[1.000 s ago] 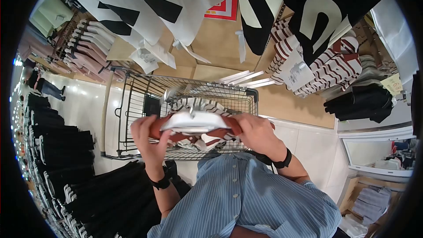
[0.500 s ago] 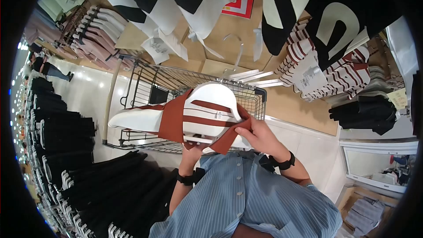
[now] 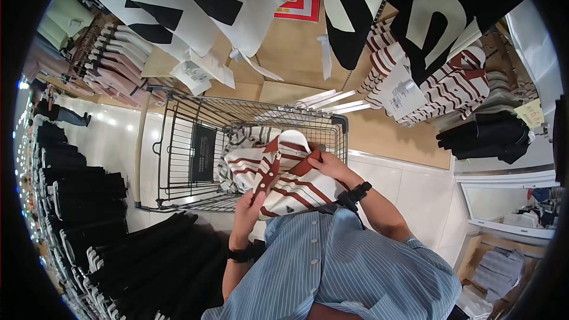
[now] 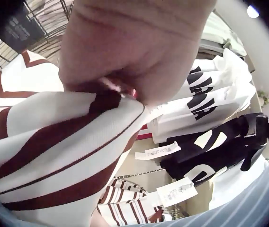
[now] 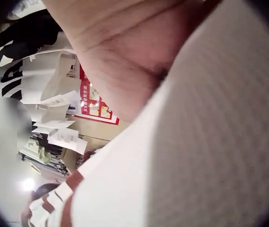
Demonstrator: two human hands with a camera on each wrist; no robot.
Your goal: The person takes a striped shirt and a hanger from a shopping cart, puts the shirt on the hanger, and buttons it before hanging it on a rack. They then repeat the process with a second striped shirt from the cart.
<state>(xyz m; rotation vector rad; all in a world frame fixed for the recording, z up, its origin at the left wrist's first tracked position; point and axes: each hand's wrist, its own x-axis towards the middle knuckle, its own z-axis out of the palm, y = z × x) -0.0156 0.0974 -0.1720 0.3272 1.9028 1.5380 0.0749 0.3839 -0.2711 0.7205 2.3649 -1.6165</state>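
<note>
A white polo shirt (image 3: 296, 192) with rust-brown stripes and a rust collar hangs between both hands, its buttoned placket facing up. My left hand (image 3: 246, 213) pinches the shirt near the lower end of the placket; in the left wrist view the left hand (image 4: 134, 47) bunches the striped cloth under its fingers. My right hand (image 3: 332, 167) grips the rust collar on the other side. A rounded white piece (image 3: 293, 139) shows inside the neck opening. In the right wrist view, white cloth (image 5: 210, 132) hides the right fingertips.
Behind the shirt stands a wire shopping cart (image 3: 178, 160) holding another striped garment (image 3: 255, 136). Shirts (image 3: 409, 86) hang on the display wall ahead. Black trousers (image 3: 160, 261) fill a rack at left. Far left, a person (image 3: 59, 112) stands in the aisle.
The shirt was first seen edge-on, then raised with its hanger and hook showing; now it is lower, front up. The left hand has moved from beneath the collar to the placket.
</note>
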